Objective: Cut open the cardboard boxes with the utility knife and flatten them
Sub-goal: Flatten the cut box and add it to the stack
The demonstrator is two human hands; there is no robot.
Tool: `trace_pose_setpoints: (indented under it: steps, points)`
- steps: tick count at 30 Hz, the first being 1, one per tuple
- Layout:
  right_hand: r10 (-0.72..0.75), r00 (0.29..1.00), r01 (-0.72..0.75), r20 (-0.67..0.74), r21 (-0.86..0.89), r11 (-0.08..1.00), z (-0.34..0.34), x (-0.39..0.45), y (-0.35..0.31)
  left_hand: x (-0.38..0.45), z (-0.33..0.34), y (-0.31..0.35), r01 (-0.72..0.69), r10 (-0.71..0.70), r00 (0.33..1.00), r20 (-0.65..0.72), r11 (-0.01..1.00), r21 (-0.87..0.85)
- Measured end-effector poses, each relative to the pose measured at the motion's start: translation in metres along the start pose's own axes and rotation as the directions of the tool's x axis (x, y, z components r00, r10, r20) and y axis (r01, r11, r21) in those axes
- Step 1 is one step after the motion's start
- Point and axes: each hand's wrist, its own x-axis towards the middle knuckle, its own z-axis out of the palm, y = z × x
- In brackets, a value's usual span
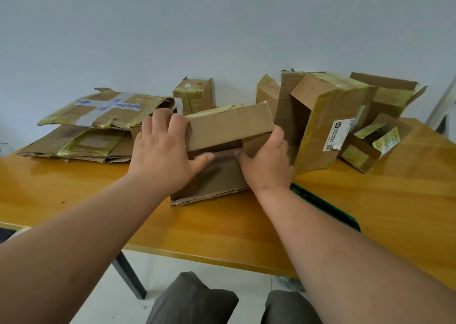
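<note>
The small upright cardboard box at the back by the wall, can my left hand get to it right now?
Probably not straight away: the left hand grips the brown cardboard box, which stands before the small upright cardboard box.

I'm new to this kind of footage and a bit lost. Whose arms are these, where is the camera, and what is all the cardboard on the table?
There is one picture, from a camera worn on a person's head, looking down at their own bare arms; no robot is involved. The left hand and right hand both grip a partly opened cardboard box on a yellow wooden table. Flattened boxes are stacked to the left, and boxes not yet flattened stand to the right. A green-edged dark object lies partly hidden under the right forearm; I cannot tell what it is.
</note>
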Motion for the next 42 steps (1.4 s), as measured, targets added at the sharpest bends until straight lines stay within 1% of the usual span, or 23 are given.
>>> trace_pose_setpoints:
  steps: [3, 6, 10, 13, 15, 18, 20, 23, 26, 28, 30, 32, 35, 37, 38, 40, 42]
  points:
    - [-0.036, 0.999, 0.035, 0.023, 0.015, 0.999, -0.004, 0.001, 0.003, -0.001, 0.004, 0.002, -0.008, 0.010, 1.000, -0.021, 0.997, 0.082]
    - [-0.091, 0.993, 0.081, 0.074, 0.129, 0.988, -0.014, -0.003, 0.010, 0.003, 0.005, 0.005, 0.001, 0.003, 1.000, -0.030, 0.991, 0.131]
    - [-0.087, 0.985, 0.037, 0.149, 0.311, 0.950, -0.024, -0.013, 0.016, 0.007, 0.005, 0.008, 0.024, -0.023, 1.000, -0.010, 0.991, 0.129]
    - [-0.077, 0.979, -0.002, 0.188, 0.390, 0.921, -0.032, -0.018, 0.018, 0.007, 0.004, 0.006, 0.020, -0.019, 1.000, -0.015, 0.993, 0.115]
    - [-0.057, 0.975, -0.037, 0.213, 0.414, 0.909, -0.036, -0.019, 0.022, 0.005, 0.000, 0.003, 0.034, -0.036, 0.999, 0.017, 0.997, 0.071]
    - [-0.021, 0.967, -0.094, 0.255, 0.432, 0.897, -0.041, -0.020, 0.027, 0.005, -0.008, -0.003, 0.072, -0.064, 0.988, 0.139, 0.996, -0.051]
    - [-0.003, 0.964, -0.119, 0.265, 0.444, 0.888, -0.044, -0.021, 0.026, 0.003, -0.015, -0.009, 0.086, -0.058, 0.973, 0.225, 0.989, -0.119]
    - [0.015, 0.964, -0.144, 0.267, 0.470, 0.871, -0.050, -0.025, 0.022, 0.000, -0.026, -0.016, 0.091, -0.029, 0.942, 0.334, 0.981, -0.173]
    - [0.011, 0.967, -0.137, 0.255, 0.481, 0.866, -0.052, -0.028, 0.017, -0.004, -0.036, -0.021, 0.114, -0.025, 0.924, 0.381, 0.970, -0.214]
    - [0.033, 0.967, -0.160, 0.254, 0.501, 0.851, -0.052, -0.029, 0.013, -0.007, -0.040, -0.023, 0.148, -0.042, 0.931, 0.363, 0.951, -0.270]
    - [0.098, 0.957, -0.237, 0.271, 0.547, 0.803, -0.055, -0.029, 0.010, -0.010, -0.043, -0.023, 0.157, -0.039, 0.946, 0.323, 0.925, -0.347]
    - [0.169, 0.944, -0.312, 0.283, 0.607, 0.731, -0.057, -0.028, 0.009, -0.013, -0.045, -0.022, 0.140, -0.001, 0.948, 0.319, 0.899, -0.415]
    - [0.252, 0.922, -0.386, 0.294, 0.649, 0.655, -0.062, -0.026, 0.009, -0.016, -0.047, -0.022, 0.144, 0.070, 0.923, 0.378, 0.849, -0.508]
    - [0.313, 0.895, -0.445, 0.318, 0.666, 0.598, -0.064, -0.027, 0.011, -0.018, -0.048, -0.020, 0.186, 0.099, 0.896, 0.433, 0.801, -0.569]
    - [0.339, 0.880, -0.473, 0.332, 0.670, 0.572, -0.064, -0.028, 0.013, -0.020, -0.048, -0.019, 0.195, 0.110, 0.883, 0.457, 0.800, -0.568]
    - [0.369, 0.849, -0.525, 0.378, 0.675, 0.518, -0.063, -0.031, 0.016, -0.023, -0.047, -0.016, 0.177, 0.113, 0.860, 0.498, 0.849, -0.498]
    - [0.413, 0.797, -0.593, 0.441, 0.702, 0.395, -0.063, -0.034, 0.020, -0.025, -0.043, -0.013, 0.151, 0.105, 0.843, 0.528, 0.896, -0.418]
